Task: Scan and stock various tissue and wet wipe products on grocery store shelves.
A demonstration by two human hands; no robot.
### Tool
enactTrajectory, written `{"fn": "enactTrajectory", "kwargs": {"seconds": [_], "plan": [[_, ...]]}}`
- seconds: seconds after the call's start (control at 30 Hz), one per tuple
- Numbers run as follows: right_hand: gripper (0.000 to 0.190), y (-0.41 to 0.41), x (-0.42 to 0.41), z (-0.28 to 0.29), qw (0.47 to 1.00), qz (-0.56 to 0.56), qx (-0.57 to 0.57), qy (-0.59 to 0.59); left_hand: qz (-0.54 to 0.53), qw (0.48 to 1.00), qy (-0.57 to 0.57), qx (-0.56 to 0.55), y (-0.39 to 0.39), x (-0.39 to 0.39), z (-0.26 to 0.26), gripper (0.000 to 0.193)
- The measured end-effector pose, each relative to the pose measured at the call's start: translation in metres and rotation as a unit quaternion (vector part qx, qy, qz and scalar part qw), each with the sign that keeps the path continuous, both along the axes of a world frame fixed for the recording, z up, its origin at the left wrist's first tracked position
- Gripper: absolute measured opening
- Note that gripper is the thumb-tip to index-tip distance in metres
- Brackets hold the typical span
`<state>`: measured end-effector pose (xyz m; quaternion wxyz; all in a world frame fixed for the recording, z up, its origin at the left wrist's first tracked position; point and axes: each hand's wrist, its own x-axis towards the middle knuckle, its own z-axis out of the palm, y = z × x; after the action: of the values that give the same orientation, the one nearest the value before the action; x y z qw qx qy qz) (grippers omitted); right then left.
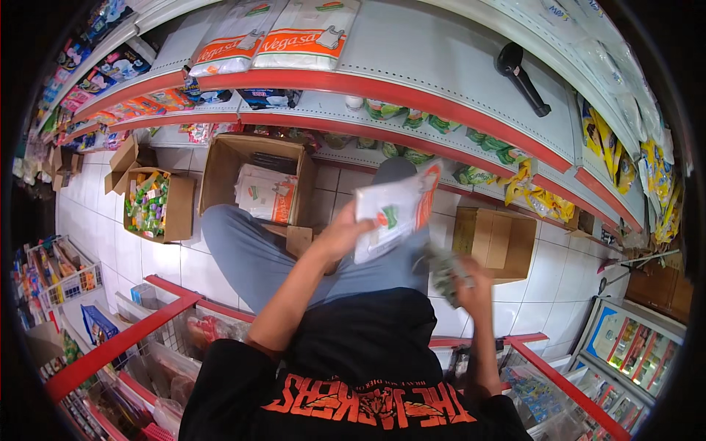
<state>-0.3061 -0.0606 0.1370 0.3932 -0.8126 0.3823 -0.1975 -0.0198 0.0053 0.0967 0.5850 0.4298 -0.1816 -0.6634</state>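
Observation:
My left hand [345, 231] grips the edge of a white plastic-bag pack [386, 215] with an orange band, tilted above my lap. To the right, my right hand [471, 281] is closed on a crumpled grey-green cloth [444, 273], blurred by motion. Similar packs [267, 193] lie with dark packs [273, 161] inside an open cardboard box [306, 187] beyond my left knee. Two more packs [303, 38] rest side by side on the upper shelf [408, 33], with a black handheld barcode scanner [524, 80] farther right.
A carton of small colourful bottles [148, 204] stands on the tiled floor at left. An open cardboard box [496, 242] is at right. Red-edged shelves [386, 85] run close in front; red-railed racks [127, 342] stand behind me. Yellow packets [540, 198] hang near the lower shelf.

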Motion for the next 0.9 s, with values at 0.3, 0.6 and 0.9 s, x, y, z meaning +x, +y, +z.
{"fn": "enactTrajectory", "kwargs": {"seconds": [0.3, 0.6, 0.9], "plan": [[0.032, -0.08, 0.053, -0.085, 0.984, -0.143, 0.101, 0.031, -0.206, 0.684, -0.635, -0.294, 0.034, -0.037, -0.03, 0.049], [0.023, -0.002, 0.112, -0.087, 0.946, 0.228, -0.206, 0.104, 0.064, 0.802, -0.558, -0.202, 0.044, -0.016, -0.068, 0.095], [0.027, 0.057, 0.017, 0.017, 0.99, 0.058, 0.035, -0.123, 0.106, 0.739, -0.617, -0.249, 0.034, 0.011, -0.054, 0.03]]}}
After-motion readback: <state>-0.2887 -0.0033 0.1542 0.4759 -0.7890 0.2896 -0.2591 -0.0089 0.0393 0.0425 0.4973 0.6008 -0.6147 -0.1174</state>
